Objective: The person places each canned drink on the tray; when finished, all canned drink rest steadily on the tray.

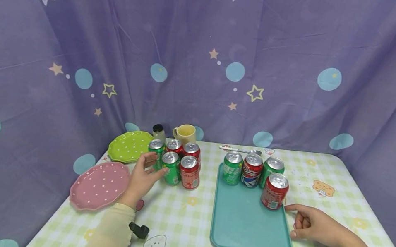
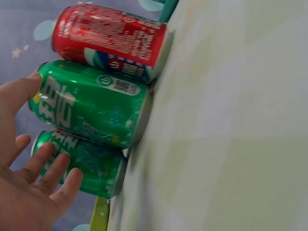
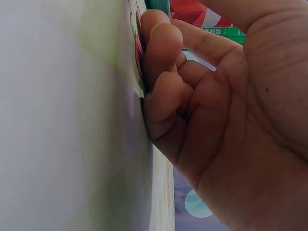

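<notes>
At the left group of soda cans, my left hand [image 1: 140, 182] reaches with spread fingers. Its thumb comes right up to the top of the front green can [image 2: 96, 106], and its other fingertips overlap the green can behind [image 2: 94, 168] in the left wrist view. A red can [image 1: 190, 176] stands just right of the front green one. My right hand [image 1: 319, 228] lies at the right edge of the teal tray [image 1: 249, 232], index fingertip and thumb against the rim, other fingers bent over the tablecloth. Closest to it on the tray is a red can [image 1: 274, 195].
Further back on the tray stand a light green can [image 1: 232, 170], a red-and-blue can [image 1: 251, 174] and a green can [image 1: 273, 166]. At left lie a pink plate [image 1: 99, 187] and a lime plate [image 1: 129, 146]. Behind are a yellow mug [image 1: 186, 133], a dark-lidded jar [image 1: 158, 133] and a spoon [image 1: 241, 150].
</notes>
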`<move>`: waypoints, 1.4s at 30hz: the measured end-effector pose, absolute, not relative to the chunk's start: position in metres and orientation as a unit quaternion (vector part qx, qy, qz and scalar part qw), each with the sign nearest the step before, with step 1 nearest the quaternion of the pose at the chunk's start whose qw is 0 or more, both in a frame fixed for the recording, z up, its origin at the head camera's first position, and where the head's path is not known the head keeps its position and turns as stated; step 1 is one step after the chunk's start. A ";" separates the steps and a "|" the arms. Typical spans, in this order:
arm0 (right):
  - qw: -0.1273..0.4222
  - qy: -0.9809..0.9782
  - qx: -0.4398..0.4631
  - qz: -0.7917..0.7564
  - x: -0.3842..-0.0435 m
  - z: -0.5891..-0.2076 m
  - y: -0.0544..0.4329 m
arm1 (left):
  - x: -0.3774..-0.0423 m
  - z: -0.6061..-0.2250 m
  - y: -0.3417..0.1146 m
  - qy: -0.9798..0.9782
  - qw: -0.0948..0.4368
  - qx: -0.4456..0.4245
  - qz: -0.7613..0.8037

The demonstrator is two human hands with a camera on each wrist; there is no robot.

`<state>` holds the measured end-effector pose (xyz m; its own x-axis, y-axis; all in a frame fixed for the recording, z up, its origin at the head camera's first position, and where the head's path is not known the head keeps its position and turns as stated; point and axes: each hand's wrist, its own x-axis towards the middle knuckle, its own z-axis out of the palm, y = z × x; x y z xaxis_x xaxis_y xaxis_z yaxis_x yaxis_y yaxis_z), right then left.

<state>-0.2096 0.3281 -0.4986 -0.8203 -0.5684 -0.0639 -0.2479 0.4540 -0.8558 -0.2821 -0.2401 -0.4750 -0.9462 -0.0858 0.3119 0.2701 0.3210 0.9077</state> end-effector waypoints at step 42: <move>0.168 0.841 -0.245 -0.451 -0.210 -0.500 0.328 | -0.283 -0.491 -0.221 -0.805 0.188 -0.008 -0.562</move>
<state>-0.2099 0.3281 -0.4996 -0.8236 -0.5638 -0.0625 -0.2597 0.4727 -0.8421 -0.2829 -0.2212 -0.4911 -0.9290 -0.1994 0.3118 0.2241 0.3674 0.9027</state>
